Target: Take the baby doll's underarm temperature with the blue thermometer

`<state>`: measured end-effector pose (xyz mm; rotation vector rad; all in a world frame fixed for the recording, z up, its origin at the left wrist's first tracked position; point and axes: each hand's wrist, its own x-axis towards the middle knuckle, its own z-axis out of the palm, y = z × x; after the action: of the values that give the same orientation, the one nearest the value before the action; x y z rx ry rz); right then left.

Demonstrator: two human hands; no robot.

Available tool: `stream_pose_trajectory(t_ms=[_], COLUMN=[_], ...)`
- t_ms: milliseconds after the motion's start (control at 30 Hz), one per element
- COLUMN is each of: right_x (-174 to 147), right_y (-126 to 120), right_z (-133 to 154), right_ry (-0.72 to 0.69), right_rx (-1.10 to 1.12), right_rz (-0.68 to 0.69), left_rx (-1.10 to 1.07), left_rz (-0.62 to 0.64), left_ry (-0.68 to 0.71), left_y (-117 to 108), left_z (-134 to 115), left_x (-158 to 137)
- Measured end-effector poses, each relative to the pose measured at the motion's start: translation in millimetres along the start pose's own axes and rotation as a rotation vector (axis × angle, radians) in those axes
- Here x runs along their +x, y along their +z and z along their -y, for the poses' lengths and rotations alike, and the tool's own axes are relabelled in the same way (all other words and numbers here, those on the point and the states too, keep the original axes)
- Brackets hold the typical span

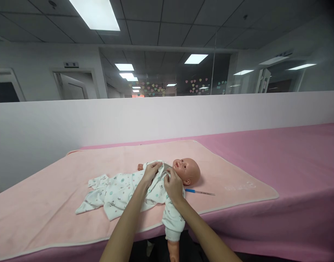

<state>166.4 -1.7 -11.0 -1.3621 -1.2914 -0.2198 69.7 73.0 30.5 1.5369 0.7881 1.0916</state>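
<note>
A baby doll [192, 170] lies on its back with its head to the right, dressed in a white patterned romper [120, 187]. At the chest, my left hand [152, 171] has its fingers closed on the romper's front edge. Close beside the doll's chin, my right hand [173, 183] pinches the other part of the romper near the neckline. Between the two hands the front gapes a little. One sleeved doll arm hangs over the table's near edge, below my right wrist. Beside the doll's shoulder lies a thin thermometer-like stick [199, 191] with a blue end.
Under the doll is a peach blanket [52, 203] with a pale border, spread over a pink table cover [297, 163]. A low white partition [167, 118] stands behind the table, with glass above it.
</note>
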Motion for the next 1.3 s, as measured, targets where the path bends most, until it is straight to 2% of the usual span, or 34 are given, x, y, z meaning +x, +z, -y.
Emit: stream_pose_trajectory(t_ms=[133, 367, 533, 1000, 1300], right_x=[0, 1, 3, 3, 2], right_y=[-1, -6, -7, -3, -2], right_z=[2, 6, 8, 1, 0], right_ry=[-0.030, -0.057, -0.024, 0.004, -0.015], right_rx=[0.073, 0.264, 0.230, 0.252, 0.231], right_rz=[-0.004, -0.192, -0.093, -0.069, -0.085], left_rx=[0.013, 0.121, 0.168, 0.190, 0.289], left_rz=[0.012, 0.081, 0.156, 0.182, 0.125], left_ry=[0.043, 0.088, 0.108, 0.177, 0.237], left_y=[1, 2, 3, 0, -1], left_z=[-1, -5, -6, -8, 0], left_x=[0, -5, -8, -22, -23])
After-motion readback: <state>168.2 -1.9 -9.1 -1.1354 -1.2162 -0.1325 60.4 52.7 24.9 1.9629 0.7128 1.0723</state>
